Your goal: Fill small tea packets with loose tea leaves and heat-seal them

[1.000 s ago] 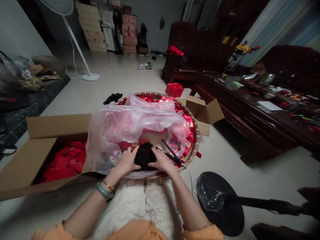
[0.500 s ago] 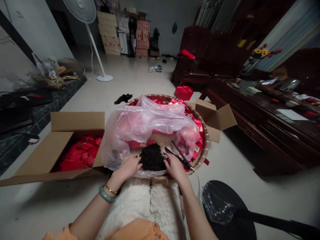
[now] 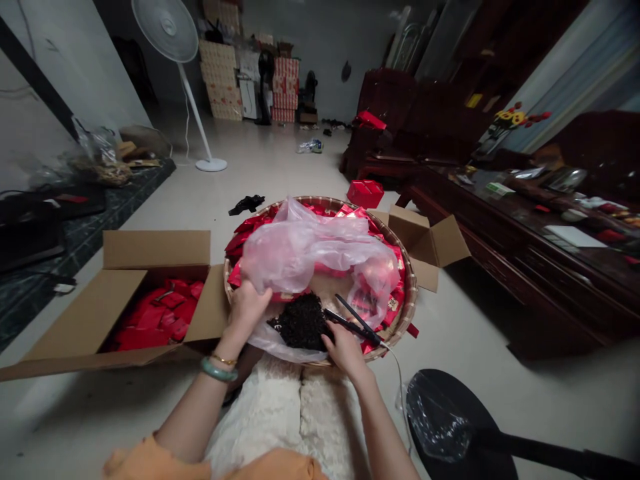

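My left hand (image 3: 250, 305) is closed on the edge of a clear, pinkish plastic bag (image 3: 285, 257), at the left side of a round woven basket (image 3: 411, 293). Within the bag's opening lies a heap of dark, dry loose tea leaves (image 3: 303, 323). At the heap's right edge rests my right hand (image 3: 346, 347), thumb and fingers apart, touching the leaves. Just beyond it a black corded two-armed tool, like a hair straightener (image 3: 363, 323), lies with its arms spread. Red foil packets (image 3: 245, 233) fill the basket around and under the bag.
An open carton (image 3: 156, 250) with red packets (image 3: 165, 310) stands left, another open carton (image 3: 425, 233) right. A red box (image 3: 365, 193) sits behind the basket. A black round base (image 3: 460, 400) with a pole lies front right. Dark wooden furniture (image 3: 480, 220) lines the right side.
My left hand has left the leaves, moved up and left, and taken hold of the bag's edge. The bag's left side has been drawn inward, uncovering red packets. My right hand stays by the leaves.
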`<state>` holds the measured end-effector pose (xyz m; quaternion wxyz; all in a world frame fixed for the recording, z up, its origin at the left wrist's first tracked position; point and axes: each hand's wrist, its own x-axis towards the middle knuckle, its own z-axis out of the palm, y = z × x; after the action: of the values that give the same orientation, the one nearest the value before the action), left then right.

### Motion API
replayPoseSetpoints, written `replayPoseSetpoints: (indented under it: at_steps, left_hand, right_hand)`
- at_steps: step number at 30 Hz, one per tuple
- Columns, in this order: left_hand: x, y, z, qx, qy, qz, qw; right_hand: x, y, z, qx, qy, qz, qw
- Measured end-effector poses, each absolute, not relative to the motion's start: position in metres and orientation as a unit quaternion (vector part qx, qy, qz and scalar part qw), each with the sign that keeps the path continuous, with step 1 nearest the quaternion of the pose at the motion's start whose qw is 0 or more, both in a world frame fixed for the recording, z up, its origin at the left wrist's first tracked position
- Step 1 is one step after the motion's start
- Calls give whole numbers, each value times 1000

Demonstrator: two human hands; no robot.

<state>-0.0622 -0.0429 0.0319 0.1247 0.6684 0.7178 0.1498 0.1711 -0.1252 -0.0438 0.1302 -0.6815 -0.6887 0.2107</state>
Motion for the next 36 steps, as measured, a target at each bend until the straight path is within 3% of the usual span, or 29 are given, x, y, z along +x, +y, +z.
replayPoseSetpoints:
  at_steps: [7, 15, 19, 25, 28, 32, 34, 36]
  left_hand:
    - [6, -82, 8, 827, 488, 208, 186]
    - [3, -74, -14, 772, 467, 377, 207]
    - [-19, -33, -14, 624, 635, 429, 156]
    - [-50, 15, -11, 509, 721, 456, 112]
    - [-45, -7, -8, 534, 672, 512, 15]
    - [-32, -65, -12, 637, 468, 593, -152]
    - [-28, -85, -16, 740, 385, 545, -87]
    - [-27, -92, -19, 827, 366, 424, 42]
  right_hand:
    - [167, -126, -42, -680, -697, 200, 106]
    - [166, -125, -46, -680, -691, 222, 103]
    - [161, -123, -47, -677, -685, 248, 111]
    - [151, -120, -47, -639, -705, 275, 140]
    - [151, -120, -51, -645, -705, 258, 144]
    - [157, -116, -57, -638, -709, 242, 180]
    - [163, -113, -60, -628, -714, 226, 210]
    - [170, -108, -63, -629, -715, 196, 234]
